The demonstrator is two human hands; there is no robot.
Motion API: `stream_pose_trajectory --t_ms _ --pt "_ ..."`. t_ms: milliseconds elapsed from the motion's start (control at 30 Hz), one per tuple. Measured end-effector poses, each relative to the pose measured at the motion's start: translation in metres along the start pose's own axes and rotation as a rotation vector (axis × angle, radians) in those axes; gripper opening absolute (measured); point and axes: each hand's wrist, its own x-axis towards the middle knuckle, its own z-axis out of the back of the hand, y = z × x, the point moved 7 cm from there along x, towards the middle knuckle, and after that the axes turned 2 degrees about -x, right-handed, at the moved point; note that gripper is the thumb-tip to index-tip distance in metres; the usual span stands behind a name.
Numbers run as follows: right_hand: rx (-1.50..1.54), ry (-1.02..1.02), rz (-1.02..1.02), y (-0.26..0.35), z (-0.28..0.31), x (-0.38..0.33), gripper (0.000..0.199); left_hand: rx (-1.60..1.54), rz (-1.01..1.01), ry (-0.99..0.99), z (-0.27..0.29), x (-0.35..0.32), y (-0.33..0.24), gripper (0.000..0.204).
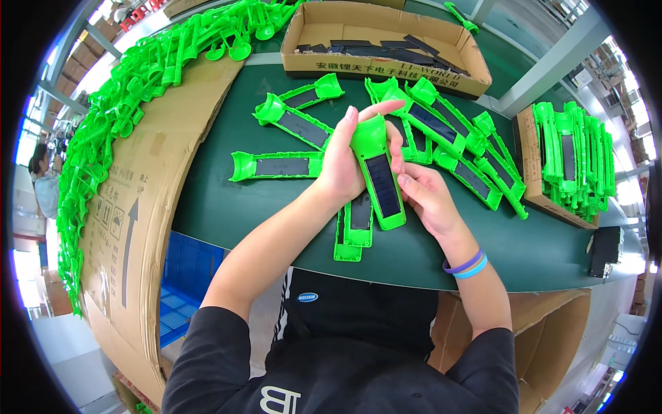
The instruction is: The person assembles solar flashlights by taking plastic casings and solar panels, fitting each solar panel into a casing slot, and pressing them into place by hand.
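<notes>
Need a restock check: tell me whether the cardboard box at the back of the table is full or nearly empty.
Nearly empty. The cardboard box is open-topped, with only a thin layer of dark flat panels on its bottom and bare inner walls above.

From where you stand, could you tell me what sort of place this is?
Probably a factory assembly line: both hands hold one green torch shell, many like it lie on the green bench, and a cardboard box holds dark panels.
</notes>
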Motion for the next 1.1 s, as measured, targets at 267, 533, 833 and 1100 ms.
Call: stream_pose_trajectory --t_ms 267,533,833,1100 --pt "-0.438 -0.015 0.215 0.014 -0.007 -0.002 0.045 -0.029 -0.058 0.013 0.007 0.000 -0.009 0.067" --pt "-0.973 -0.267 0.379 0.032 -0.010 -0.008 0.062 0.045 -0.135 0.035 0.005 0.002 -0.016 0.072" --pt "0.673 0.185 -0.058 0.009 0.008 -0.002 0.053 -0.090 -0.152 0.010 0.017 0.007 -0.022 0.068" --pt "-0.544 -0.372 0.474 0.044 0.018 -0.012 0.042 -0.033 -0.134 0.037 0.008 0.005 -0.021 0.075"
